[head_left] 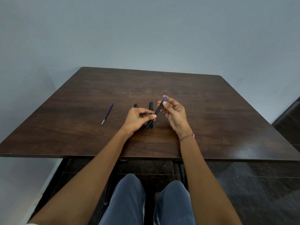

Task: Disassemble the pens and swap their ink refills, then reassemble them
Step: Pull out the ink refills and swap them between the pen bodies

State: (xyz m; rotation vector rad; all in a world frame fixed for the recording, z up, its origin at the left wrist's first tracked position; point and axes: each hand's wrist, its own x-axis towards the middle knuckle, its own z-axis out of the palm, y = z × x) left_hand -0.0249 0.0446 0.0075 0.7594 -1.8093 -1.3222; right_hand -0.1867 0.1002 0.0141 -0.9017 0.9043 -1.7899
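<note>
A black pen (pixel 156 113) with a blue tip section is held slantwise above the table, tip pointing up and away. My left hand (pixel 138 118) pinches its black barrel near the middle. My right hand (pixel 174 114) grips the blue tip end between thumb and fingers. A loose blue ink refill (pixel 107 113) lies on the table to the left. Two other black pen parts lie behind my hands: one (pixel 135 105) partly hidden by my left hand, one (pixel 151 106) upright in the image behind the held pen.
The dark wooden table (pixel 211 111) stands against a pale wall, its front edge close to my knees. A beaded bracelet (pixel 186 137) sits on my right wrist. Dark floor shows to the right and below.
</note>
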